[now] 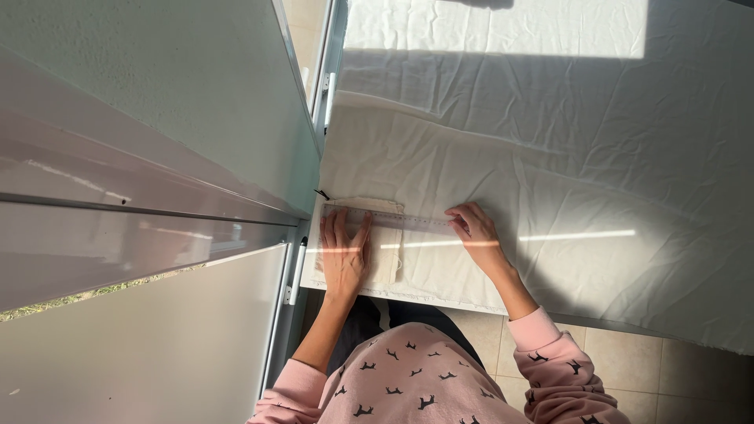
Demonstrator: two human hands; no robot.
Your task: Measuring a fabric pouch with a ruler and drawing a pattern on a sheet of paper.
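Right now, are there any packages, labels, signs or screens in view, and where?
None in view. The only marked thing is a clear ruler with fine graduations, lying across the small cream cloth piece on the white sheet, held down by both hands.

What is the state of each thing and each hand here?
Left hand: flat, fingers spread, pressing the cloth piece.
Right hand: fingertips on the ruler's end.
Ruler: lying flat across the cloth piece.
Cloth piece: flat, small, beige.
White sheet: spread out, wrinkled.
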